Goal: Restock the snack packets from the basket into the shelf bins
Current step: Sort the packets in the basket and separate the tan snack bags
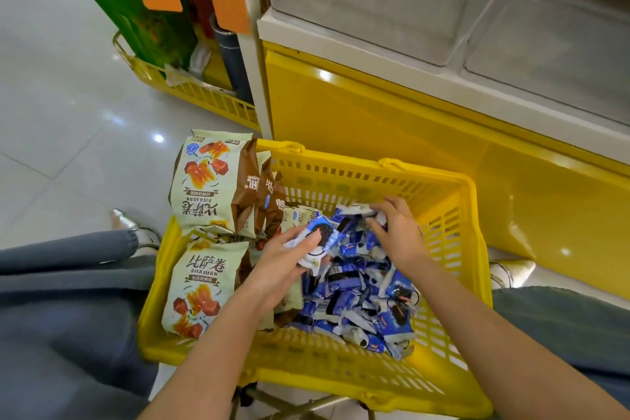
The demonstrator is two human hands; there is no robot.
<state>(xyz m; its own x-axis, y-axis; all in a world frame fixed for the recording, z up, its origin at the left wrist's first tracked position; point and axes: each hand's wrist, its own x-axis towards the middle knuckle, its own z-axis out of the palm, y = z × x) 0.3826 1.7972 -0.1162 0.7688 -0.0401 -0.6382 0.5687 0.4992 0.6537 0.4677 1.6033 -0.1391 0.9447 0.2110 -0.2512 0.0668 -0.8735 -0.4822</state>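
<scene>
Yellow plastic basket (341,368), slatted walls, stands on the floor (51,112) directly in front of a yellow shelf base panel (375,119), head view. Its right half holds a loose pile of small blue-and-white snack packets (361,300); its left half holds larger cream-and-brown snack bags (204,286), one lying flat, others standing upright against the left rear corner. Left hand (283,262) is over the middle of the basket, fingers curled round a bunch of small packets, thumb pressed on a cookie-printed packet (322,232). Right hand (399,232) is at the far edge of the pile, fingers closed on a white-and-blue packet (358,210). Clear shelf bins (375,10) sit above the yellow panel, upper right; no packets visible inside them. A second yellow basket (191,89) stands further back at the left, beside the shelf upright, with a green bag in it. Grey trouser legs (68,300) flank the near basket on both sides.
</scene>
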